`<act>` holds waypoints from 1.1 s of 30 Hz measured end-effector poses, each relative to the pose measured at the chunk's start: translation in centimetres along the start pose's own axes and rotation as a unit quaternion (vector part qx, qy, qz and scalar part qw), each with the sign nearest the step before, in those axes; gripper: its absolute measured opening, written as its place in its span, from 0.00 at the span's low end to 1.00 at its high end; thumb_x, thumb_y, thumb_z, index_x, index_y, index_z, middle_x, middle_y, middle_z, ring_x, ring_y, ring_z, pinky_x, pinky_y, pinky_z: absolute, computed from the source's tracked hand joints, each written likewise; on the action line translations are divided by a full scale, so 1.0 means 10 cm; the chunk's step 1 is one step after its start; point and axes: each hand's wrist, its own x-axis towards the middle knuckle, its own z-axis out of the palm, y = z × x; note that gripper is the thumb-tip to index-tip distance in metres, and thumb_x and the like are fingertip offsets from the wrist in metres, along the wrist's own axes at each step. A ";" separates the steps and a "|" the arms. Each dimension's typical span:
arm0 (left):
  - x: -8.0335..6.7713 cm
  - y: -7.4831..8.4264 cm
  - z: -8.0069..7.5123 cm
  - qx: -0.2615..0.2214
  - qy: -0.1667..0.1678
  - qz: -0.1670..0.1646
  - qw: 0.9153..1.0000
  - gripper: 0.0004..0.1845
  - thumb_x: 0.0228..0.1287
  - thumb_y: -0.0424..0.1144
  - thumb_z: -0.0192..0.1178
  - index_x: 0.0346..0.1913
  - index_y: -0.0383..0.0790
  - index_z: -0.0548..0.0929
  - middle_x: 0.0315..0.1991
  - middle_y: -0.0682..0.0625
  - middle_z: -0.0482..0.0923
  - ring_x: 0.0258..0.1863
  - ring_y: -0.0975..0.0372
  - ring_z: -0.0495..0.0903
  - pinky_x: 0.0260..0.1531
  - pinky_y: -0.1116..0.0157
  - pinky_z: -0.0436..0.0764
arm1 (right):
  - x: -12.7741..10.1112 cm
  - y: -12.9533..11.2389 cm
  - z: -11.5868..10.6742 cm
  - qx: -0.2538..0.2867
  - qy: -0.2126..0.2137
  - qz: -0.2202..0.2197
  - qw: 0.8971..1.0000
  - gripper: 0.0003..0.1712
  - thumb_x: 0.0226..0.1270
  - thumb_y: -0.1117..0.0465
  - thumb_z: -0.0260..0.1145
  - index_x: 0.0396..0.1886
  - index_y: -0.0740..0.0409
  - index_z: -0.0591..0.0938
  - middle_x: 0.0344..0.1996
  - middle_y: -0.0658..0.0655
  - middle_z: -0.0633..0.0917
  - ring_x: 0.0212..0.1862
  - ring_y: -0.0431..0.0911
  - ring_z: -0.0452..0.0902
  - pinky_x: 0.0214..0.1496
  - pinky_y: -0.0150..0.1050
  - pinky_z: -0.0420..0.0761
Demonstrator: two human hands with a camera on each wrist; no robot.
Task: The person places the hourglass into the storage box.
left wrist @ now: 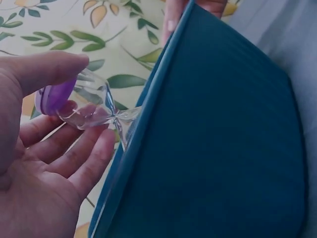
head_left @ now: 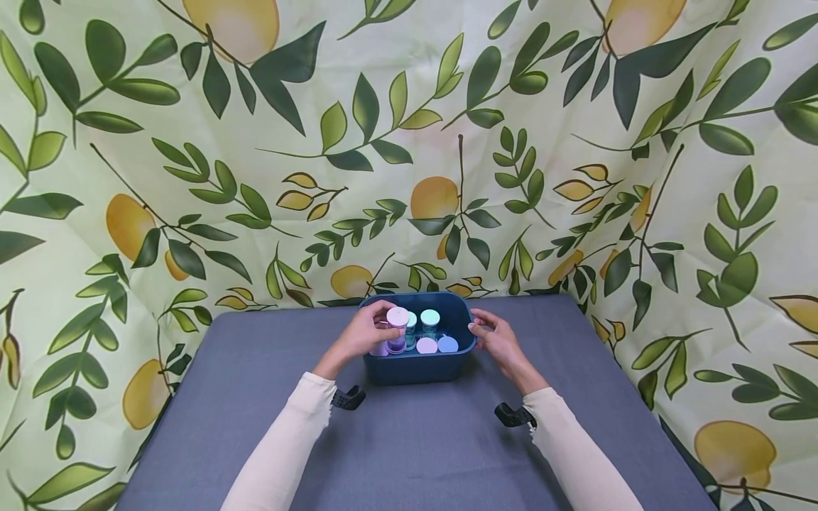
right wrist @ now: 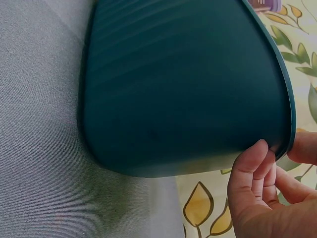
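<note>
My left hand [head_left: 361, 335] holds a clear sand timer with a purple cap [left wrist: 57, 96] between thumb and fingers, at the left side of a dark teal bin [head_left: 415, 370]. In the left wrist view its narrow glass waist shows above the bin's rim, and its lower end is hidden behind the wall. My right hand [head_left: 503, 345] pinches the rim at the bin's right end, thumb on one side and fingers on the other. Inside stand timers with teal caps [head_left: 429, 319], beside a pink cap [head_left: 426, 345] and a blue cap [head_left: 448, 344].
The bin stands near the back edge of a table with a grey cloth [head_left: 422, 447]. Behind it and at both sides hangs a curtain [head_left: 383, 234] printed with leaves and lemons. Each wrist wears a black strap [head_left: 348, 399].
</note>
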 end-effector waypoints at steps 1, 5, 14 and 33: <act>0.01 0.00 0.00 0.001 -0.005 0.003 1.000 0.23 0.55 0.34 0.71 0.54 0.34 0.77 0.49 0.39 0.80 0.48 0.53 0.82 0.52 0.56 0.82 | 0.00 0.00 0.00 0.000 0.000 0.001 1.000 0.26 0.72 0.58 0.61 0.68 0.53 0.72 0.51 0.56 0.72 0.48 0.48 0.72 0.40 0.34 0.81; 0.03 0.03 -0.02 0.012 -0.021 0.007 1.000 0.24 0.57 0.34 0.69 0.56 0.32 0.76 0.51 0.38 0.80 0.49 0.53 0.81 0.52 0.56 0.82 | 0.00 0.00 0.00 0.000 0.001 0.004 1.000 0.26 0.72 0.58 0.61 0.68 0.52 0.72 0.51 0.56 0.72 0.47 0.48 0.72 0.40 0.34 0.80; 0.09 0.07 -0.01 0.020 -0.036 -0.002 0.999 0.26 0.58 0.33 0.69 0.58 0.29 0.74 0.52 0.36 0.80 0.51 0.51 0.81 0.52 0.56 0.82 | 0.01 0.01 -0.01 -0.001 -0.001 0.004 1.000 0.26 0.72 0.58 0.60 0.68 0.52 0.72 0.51 0.56 0.73 0.47 0.48 0.72 0.39 0.34 0.80; 0.15 -0.04 0.03 0.071 -0.069 -0.015 0.995 0.22 0.54 0.35 0.72 0.52 0.36 0.78 0.46 0.44 0.81 0.46 0.56 0.79 0.53 0.57 0.80 | 0.00 0.01 0.00 0.002 0.002 0.003 1.000 0.26 0.73 0.57 0.61 0.68 0.53 0.72 0.52 0.56 0.73 0.46 0.47 0.73 0.40 0.33 0.80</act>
